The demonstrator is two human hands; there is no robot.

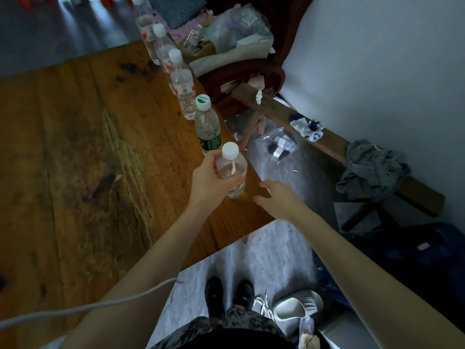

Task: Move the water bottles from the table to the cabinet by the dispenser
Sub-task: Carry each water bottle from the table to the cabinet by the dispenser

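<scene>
Water bottles are lined up in a row along the right edge of the wooden table point(75, 152), five in all. The table, worn and stained, fills the left half of the view. A long wooden bench point(334, 144) is seen beyond it along the white wall, with a crumpled grey cloth point(372, 170) lying on it and a small blue-and-white item point(308, 128) further along. A dark red chair point(241, 76) piled with bags and fabric is stood at the table's far right corner. A clear plastic bag point(279, 149) is observed on the grey floor between table and bench.

The nearest bottle point(232, 170), clear with a white cap, is held upright near the table's corner by the left hand point(208, 180), whose grip is closed round the bottle's body. Whether its base is touching the table cannot be told. The green-labelled bottle point(207, 127) is stood just behind it, close to the left hand. Three further white-capped bottles with red labels are ranged beyond: the third bottle point(182, 84), the fourth bottle point(162, 46) and the farthest bottle point(143, 18).

The right hand point(276, 195) is extended at the table's corner, just right of the held bottle, with fingers relaxed and nothing gripped. A white cable point(88, 308) is draped across the left forearm.
</scene>
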